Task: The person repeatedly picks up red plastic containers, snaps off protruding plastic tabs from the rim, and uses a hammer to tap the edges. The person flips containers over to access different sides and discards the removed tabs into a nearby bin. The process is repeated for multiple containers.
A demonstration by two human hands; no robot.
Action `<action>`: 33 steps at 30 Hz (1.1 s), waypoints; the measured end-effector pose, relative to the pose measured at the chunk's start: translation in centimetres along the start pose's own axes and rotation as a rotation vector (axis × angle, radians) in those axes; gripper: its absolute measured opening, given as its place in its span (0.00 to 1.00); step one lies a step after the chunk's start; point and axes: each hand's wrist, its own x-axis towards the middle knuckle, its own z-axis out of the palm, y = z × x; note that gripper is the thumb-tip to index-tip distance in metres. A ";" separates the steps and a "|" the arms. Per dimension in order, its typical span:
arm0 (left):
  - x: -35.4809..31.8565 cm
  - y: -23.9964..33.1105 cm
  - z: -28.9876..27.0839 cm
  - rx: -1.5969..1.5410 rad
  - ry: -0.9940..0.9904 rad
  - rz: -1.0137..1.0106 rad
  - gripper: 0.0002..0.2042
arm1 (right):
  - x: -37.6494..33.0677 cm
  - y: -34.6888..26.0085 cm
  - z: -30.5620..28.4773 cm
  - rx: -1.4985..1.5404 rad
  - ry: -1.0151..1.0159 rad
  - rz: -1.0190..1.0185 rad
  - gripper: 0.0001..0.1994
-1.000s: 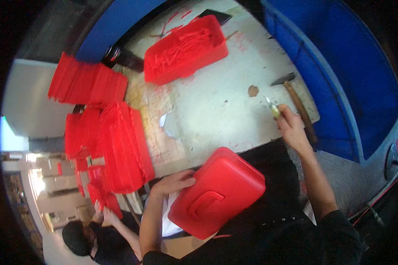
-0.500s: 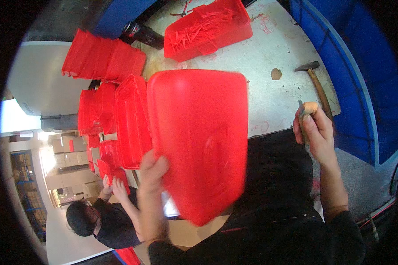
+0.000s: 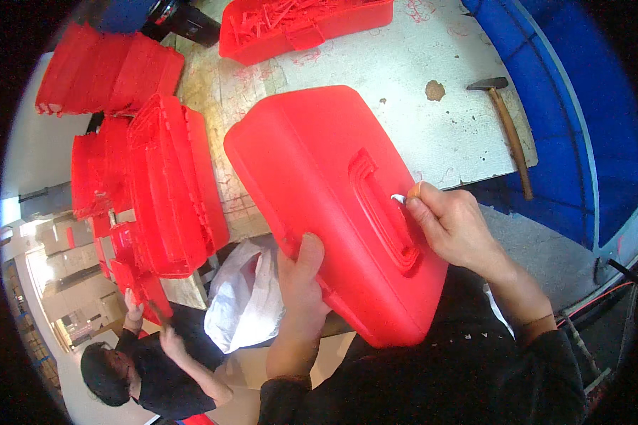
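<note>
We hold one red case over the near edge of the bench in our left grip, pinching one small tool in our right grip, one hammer by the bench's right edge.

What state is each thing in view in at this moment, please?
Red case: held up at a tilt, handle side showing.
Left hand: gripping the red case's edge.
Right hand: closed on the small tool.
Small tool: tip out, beside the handle; contact unclear.
Red tub: open, red strips inside.
Hammer: lying on the table.
Red trays: stacked.
White bag: crumpled.
Table: stained, scuffed.
Dark bottle: standing or lying, unclear.
</note>
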 end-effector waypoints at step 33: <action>-2.5 9.7 -1.9 0.226 -0.042 0.332 0.31 | -0.8 -2.5 0.2 0.090 -0.063 -0.360 0.10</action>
